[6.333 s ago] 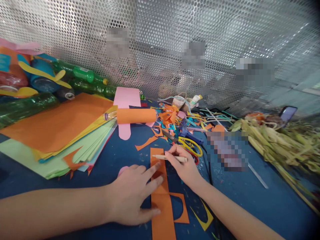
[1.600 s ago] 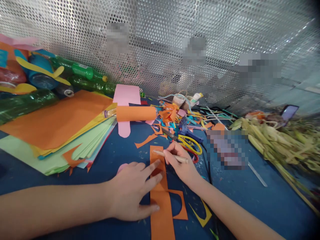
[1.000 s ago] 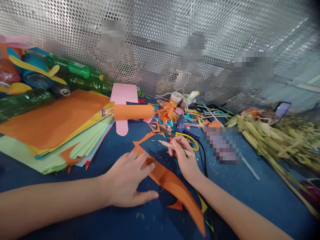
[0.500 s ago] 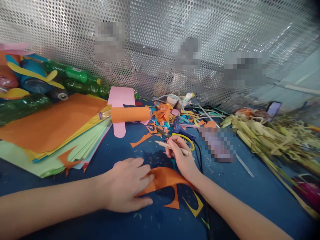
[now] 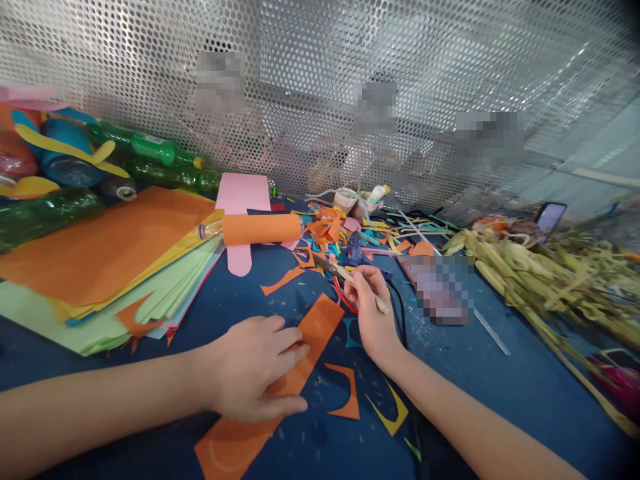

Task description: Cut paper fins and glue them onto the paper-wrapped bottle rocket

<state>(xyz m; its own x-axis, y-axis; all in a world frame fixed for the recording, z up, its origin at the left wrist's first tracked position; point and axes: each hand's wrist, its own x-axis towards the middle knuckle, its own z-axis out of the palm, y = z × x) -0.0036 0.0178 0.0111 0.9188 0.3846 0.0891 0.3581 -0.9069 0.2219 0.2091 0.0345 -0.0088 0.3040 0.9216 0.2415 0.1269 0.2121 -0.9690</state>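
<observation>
My left hand lies flat with fingers spread, pressing on an orange paper strip. The strip runs slantwise beneath it, and a faint curved line shows at its near end. To the right, my right hand is closed round a slim, pale pencil, held above the table and pointing away to the left. Just behind it lie scissors, their handles partly covered by the hand. An orange cut-out scrap and a yellow scrap rest right of the strip.
Stacked coloured paper lies at left, with green bottles behind. An orange-wrapped bottle rests on pink paper. Paper scraps are heaped at the back. A phone and dried husks lie at right.
The orange strip has swung from lying curled toward my right wrist to lying slantwise under my left hand. My right hand has shifted slightly right with the pencil.
</observation>
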